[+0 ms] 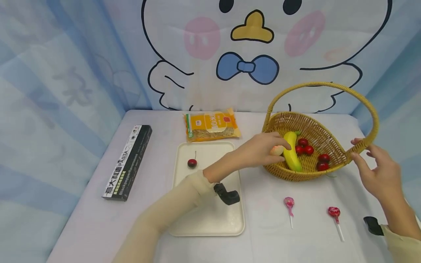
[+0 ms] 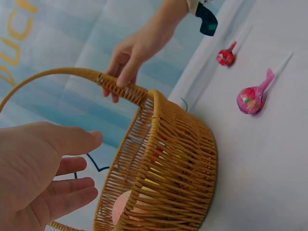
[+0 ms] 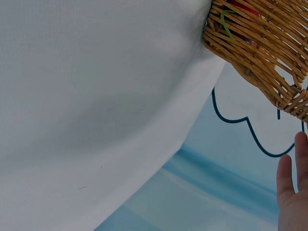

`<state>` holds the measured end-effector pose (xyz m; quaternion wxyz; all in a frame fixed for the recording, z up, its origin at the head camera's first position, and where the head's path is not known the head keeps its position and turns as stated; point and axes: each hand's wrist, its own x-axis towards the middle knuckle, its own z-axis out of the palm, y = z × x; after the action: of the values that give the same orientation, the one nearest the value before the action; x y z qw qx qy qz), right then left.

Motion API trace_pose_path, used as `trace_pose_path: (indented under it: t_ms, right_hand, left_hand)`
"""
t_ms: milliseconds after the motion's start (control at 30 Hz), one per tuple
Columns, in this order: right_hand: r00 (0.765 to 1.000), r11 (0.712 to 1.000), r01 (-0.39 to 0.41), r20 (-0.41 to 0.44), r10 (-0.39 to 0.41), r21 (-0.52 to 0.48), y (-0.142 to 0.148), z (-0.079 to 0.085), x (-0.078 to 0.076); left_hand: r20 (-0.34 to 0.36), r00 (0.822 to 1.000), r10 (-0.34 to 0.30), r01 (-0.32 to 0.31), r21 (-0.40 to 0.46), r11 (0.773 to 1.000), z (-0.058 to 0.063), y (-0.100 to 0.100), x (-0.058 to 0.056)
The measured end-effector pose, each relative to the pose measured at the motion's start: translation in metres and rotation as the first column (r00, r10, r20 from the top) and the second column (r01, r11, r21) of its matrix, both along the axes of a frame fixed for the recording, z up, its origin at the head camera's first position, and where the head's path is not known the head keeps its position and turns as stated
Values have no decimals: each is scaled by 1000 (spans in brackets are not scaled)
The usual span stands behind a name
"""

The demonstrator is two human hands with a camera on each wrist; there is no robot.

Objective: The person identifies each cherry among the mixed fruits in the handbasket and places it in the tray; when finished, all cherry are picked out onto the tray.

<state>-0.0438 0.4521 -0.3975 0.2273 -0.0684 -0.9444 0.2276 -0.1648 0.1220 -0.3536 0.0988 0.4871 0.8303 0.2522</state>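
A wicker basket (image 1: 329, 135) with an arched handle stands at the back right. Inside it lie a banana (image 1: 291, 151), several red cherries (image 1: 306, 149) and a pinkish round thing (image 1: 276, 150), partly covered by my left hand (image 1: 264, 149). That hand is over the basket's left side, its fingers extended and loosely apart; in the left wrist view nothing lies between thumb and fingers. At the basket's right end my right hand (image 1: 378, 170) holds the handle's base, thumb on the near side and fingers behind, as the left wrist view (image 2: 134, 57) also shows.
A cream tray (image 1: 210, 219) with one dark cherry (image 1: 192, 163) lies left of the basket, partly under my left arm. Behind it is an orange grain packet (image 1: 212, 125); a black pasta box (image 1: 128, 162) lies left. Two lollipops, one pink (image 1: 289, 204) and one red (image 1: 334, 213), lie in front.
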Motion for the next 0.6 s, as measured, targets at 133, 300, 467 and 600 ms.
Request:
trace_pose_path:
  t_ms: [133,300,467,600]
  right_hand:
    - [1000,1000,5,11,-5,-7,0,0,0]
    - [1000,1000,10,24,-10,-22,0,-1,-2]
    - [1000,999,22,21,-22,-26,1,-2,-2]
    - [1000,999,18,17,-18,-28,2,-1,-3]
  left_hand:
    - [-13,1000,-27,26,-54,998,3,20,-2]
    - [-12,997,-72,70,-84,994,3,43,-5]
    - [-1,993,-114,114,-82,990,1,66,-10]
    - [58,991,-121,126,-86,988,1,85,-16]
